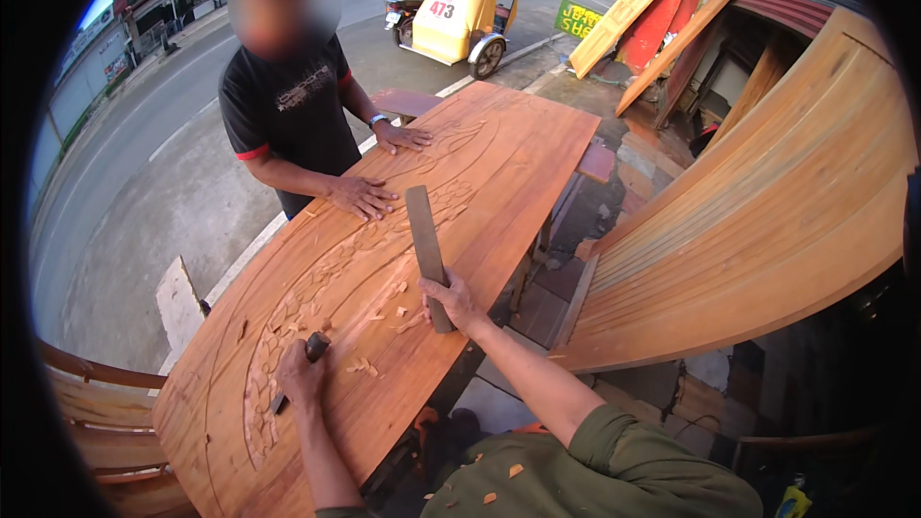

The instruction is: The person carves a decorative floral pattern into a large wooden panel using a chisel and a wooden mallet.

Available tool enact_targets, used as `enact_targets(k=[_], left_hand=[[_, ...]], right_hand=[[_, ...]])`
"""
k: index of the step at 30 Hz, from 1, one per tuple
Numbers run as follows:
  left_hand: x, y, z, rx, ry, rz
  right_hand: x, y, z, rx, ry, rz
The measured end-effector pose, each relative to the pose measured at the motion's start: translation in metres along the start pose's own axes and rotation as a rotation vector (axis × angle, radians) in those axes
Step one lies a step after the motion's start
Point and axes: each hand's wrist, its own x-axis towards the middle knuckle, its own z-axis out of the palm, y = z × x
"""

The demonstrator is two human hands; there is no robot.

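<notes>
A large reddish-brown wooden panel (523, 173) lies flat before me, with curved lines and a leafy pattern cut into it. My left hand (301, 376) is closed around a chisel (318, 345); its dark handle sticks out above the fist and a short dark blade shows below, by the carved band. In my right hand (455, 303) is a long, flat wooden bat (423, 230), gripped near its lower end and raised over the panel. Pale wood chips (363, 365) are scattered between my hands.
Across the panel stands a person in a dark shirt (293, 115), both hands (363, 198) resting flat on the wood. Another large wooden panel (739, 201) leans at my right. Behind are a road, a yellow three-wheeler (451, 19) and upright boards (619, 24).
</notes>
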Motion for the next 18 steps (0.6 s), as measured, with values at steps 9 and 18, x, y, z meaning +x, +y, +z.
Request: enact_targets(k=[9,18], left_hand=[[0.0003,0.001,-0.0001,-0.006,-0.002,0.003],[-0.0002,0.0005,-0.0005,0.0,-0.03,-0.022]], right_hand=[[-0.0013,-0.0048,-0.0008,0.004,-0.03,-0.01],[-0.0015,-0.0042,-0.0023,0.0,-0.037,0.022]])
